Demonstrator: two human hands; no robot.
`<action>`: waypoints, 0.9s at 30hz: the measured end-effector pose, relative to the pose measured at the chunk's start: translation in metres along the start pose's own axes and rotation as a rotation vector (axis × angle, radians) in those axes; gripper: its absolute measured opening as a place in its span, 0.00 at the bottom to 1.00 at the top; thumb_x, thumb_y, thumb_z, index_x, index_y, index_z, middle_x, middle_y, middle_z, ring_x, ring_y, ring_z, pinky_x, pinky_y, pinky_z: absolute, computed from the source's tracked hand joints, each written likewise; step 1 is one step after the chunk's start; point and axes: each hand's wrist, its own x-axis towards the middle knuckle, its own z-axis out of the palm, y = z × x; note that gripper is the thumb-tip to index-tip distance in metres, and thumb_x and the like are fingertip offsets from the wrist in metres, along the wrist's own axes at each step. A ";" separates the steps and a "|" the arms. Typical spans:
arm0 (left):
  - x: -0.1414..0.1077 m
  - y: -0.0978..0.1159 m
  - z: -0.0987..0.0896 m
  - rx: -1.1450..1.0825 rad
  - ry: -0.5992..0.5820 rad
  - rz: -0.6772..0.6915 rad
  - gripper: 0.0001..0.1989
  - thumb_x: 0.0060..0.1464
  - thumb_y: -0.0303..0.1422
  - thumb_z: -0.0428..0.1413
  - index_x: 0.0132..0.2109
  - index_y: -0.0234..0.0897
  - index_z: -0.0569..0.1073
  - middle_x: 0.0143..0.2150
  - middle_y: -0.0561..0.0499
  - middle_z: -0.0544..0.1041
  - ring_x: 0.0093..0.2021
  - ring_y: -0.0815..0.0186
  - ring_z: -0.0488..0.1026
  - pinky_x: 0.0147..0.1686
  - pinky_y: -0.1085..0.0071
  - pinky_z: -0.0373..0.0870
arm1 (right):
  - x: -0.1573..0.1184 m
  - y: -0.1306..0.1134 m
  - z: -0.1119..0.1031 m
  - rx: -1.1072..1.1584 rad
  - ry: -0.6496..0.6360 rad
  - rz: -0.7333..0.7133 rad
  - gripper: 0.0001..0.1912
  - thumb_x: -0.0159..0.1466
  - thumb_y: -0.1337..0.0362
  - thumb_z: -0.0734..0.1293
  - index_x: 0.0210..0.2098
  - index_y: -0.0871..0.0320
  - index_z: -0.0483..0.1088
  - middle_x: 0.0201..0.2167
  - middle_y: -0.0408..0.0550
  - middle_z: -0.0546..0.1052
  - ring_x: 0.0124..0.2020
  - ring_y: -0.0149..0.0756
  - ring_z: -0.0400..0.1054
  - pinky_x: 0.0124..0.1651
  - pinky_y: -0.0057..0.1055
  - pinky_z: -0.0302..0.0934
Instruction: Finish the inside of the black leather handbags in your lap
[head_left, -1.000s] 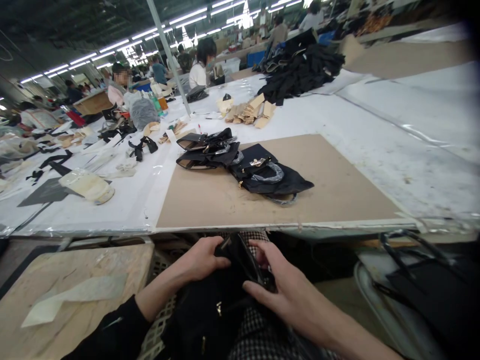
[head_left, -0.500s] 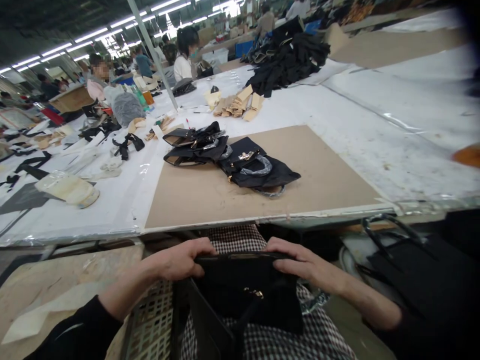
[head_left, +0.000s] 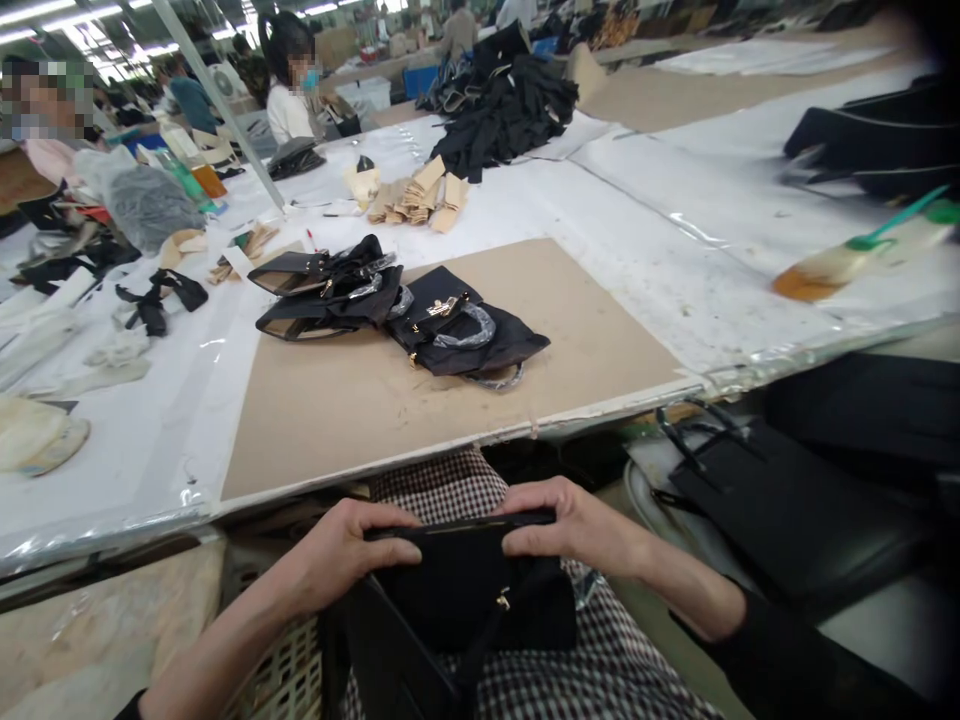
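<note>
Left hand (head_left: 349, 550) and right hand (head_left: 559, 525) grip the upper edge of a black bag (head_left: 450, 590) over checked cloth (head_left: 630, 650), handling apparently unfinished; similar bags (head_left: 476, 340) lie on brown board (head_left: 337, 430), completion indeterminate.

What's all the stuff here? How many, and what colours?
Table: 1, white, ahead
Brown sheet: 1, brown, on table
Bags: at least 3, black, mostly on brown sheet
Strips: one pile, tan, behind sheet
Cloth pieces: one pile, black, far back
Bottles: at least 2, orange and green, table's sides
Plastic bag: 1, grey, table's left
Handled bag: 1, black, below table, right
Crate: 1, cream, low left
Pole: 1, grey, upper left
Lights: several, white, ceiling
People: several, mixed clothes, beyond table
Held bag: 1, black, over lap
Checked cloth: 1, black-and-white, lap
Left hand: 1, bare, held bag's left
Right hand: 1, bare, held bag's right
</note>
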 end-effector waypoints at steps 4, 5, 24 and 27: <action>0.001 -0.002 -0.001 0.022 0.022 0.005 0.13 0.55 0.39 0.61 0.41 0.36 0.82 0.40 0.51 0.81 0.43 0.58 0.74 0.44 0.70 0.69 | 0.000 -0.001 0.003 0.004 0.052 -0.004 0.13 0.57 0.56 0.74 0.37 0.58 0.80 0.31 0.43 0.78 0.33 0.33 0.69 0.36 0.25 0.62; 0.001 -0.002 -0.001 0.033 0.026 0.007 0.13 0.55 0.40 0.61 0.41 0.35 0.82 0.39 0.51 0.81 0.42 0.59 0.74 0.44 0.70 0.69 | 0.001 -0.001 0.004 -0.004 0.071 -0.014 0.13 0.57 0.56 0.73 0.37 0.57 0.81 0.31 0.43 0.78 0.33 0.34 0.69 0.36 0.26 0.63; -0.005 -0.004 0.007 0.078 0.073 0.073 0.11 0.54 0.38 0.61 0.39 0.34 0.81 0.34 0.53 0.78 0.35 0.65 0.70 0.38 0.73 0.65 | 0.006 -0.017 0.008 -0.195 0.034 0.018 0.09 0.60 0.61 0.67 0.26 0.60 0.71 0.20 0.38 0.65 0.22 0.27 0.57 0.24 0.23 0.49; -0.006 -0.001 0.011 0.104 0.087 0.110 0.11 0.55 0.38 0.60 0.39 0.34 0.81 0.33 0.53 0.78 0.34 0.66 0.71 0.38 0.74 0.65 | 0.010 -0.041 0.011 -0.601 -0.113 -0.147 0.11 0.64 0.63 0.62 0.29 0.59 0.74 0.22 0.40 0.70 0.25 0.30 0.62 0.28 0.25 0.53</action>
